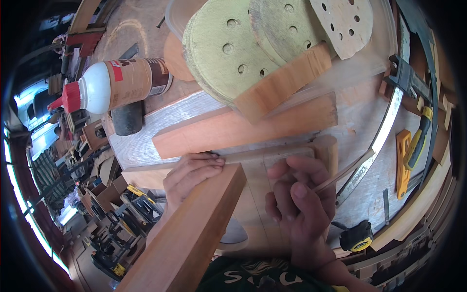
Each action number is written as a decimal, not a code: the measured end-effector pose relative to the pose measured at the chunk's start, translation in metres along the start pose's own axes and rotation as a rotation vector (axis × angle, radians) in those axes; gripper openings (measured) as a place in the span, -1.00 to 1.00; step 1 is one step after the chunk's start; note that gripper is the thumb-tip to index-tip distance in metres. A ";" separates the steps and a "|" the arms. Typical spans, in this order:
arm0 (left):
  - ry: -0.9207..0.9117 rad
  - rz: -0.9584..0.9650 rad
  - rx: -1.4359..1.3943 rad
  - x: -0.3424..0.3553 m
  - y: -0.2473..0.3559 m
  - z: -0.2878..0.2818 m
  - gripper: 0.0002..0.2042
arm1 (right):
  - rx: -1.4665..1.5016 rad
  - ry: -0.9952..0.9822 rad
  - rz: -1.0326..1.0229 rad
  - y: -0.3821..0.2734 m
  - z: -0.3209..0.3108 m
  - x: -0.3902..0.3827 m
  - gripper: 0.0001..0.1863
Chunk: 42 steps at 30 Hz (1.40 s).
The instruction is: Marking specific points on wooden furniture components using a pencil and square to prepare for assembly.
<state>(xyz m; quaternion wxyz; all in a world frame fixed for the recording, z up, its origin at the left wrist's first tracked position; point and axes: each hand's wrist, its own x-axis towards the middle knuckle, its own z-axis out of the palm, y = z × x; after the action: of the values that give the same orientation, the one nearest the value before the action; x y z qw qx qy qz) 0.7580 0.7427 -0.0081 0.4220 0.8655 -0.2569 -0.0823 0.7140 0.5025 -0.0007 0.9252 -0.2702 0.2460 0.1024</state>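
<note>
My left hand (192, 177) wraps round the upper end of a thick wooden plank (187, 233), which slants toward the lower left. Part of that hand is hidden behind the wood. My right hand (301, 202) is closed with curled fingers on a thin stick (345, 171), perhaps a pencil, which points up and to the right. Below both hands lies a pale wooden board (255, 194) with a rounded cutout near my body. Just beyond my hands rests a reddish wooden block (243, 126). A shorter block (284, 80) leans over its far side.
Green sanding discs (219, 48) with holes lie at the back. A glue bottle (116, 85) with a red cap rests on its side at left. On the right are a metal clamp (389, 121), a yellow-handled cutter (419, 138), an orange tool (402, 163) and a tape measure (356, 237).
</note>
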 end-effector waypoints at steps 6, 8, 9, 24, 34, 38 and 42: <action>-0.028 0.021 -0.004 0.001 -0.004 -0.001 -0.68 | -0.004 0.002 0.002 -0.002 0.001 0.001 -0.58; -0.020 0.019 -0.011 -0.001 -0.004 -0.001 -0.68 | -0.005 0.004 0.005 -0.002 0.001 0.001 -0.58; -0.010 0.017 -0.016 -0.001 -0.004 -0.001 -0.68 | -0.005 0.002 0.006 -0.003 0.001 0.001 -0.58; -0.014 0.011 -0.006 -0.002 -0.006 -0.003 -0.70 | 0.111 -0.051 0.056 -0.004 -0.002 0.001 -0.58; -0.015 0.015 -0.001 0.000 -0.002 -0.002 -0.67 | 0.087 -0.043 0.075 -0.004 -0.001 -0.001 -0.57; -0.029 0.020 0.008 -0.002 -0.004 -0.005 -0.65 | 0.107 -0.053 0.073 -0.003 -0.001 -0.001 -0.57; -0.031 0.027 -0.005 0.003 -0.003 -0.003 -0.67 | 0.096 -0.044 0.050 -0.001 -0.001 -0.001 -0.57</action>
<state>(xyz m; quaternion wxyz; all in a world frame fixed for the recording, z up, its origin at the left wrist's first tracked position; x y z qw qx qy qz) 0.7633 0.7446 -0.0083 0.4210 0.8596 -0.2751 -0.0906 0.7132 0.5010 -0.0007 0.9394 -0.2170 0.2370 0.1193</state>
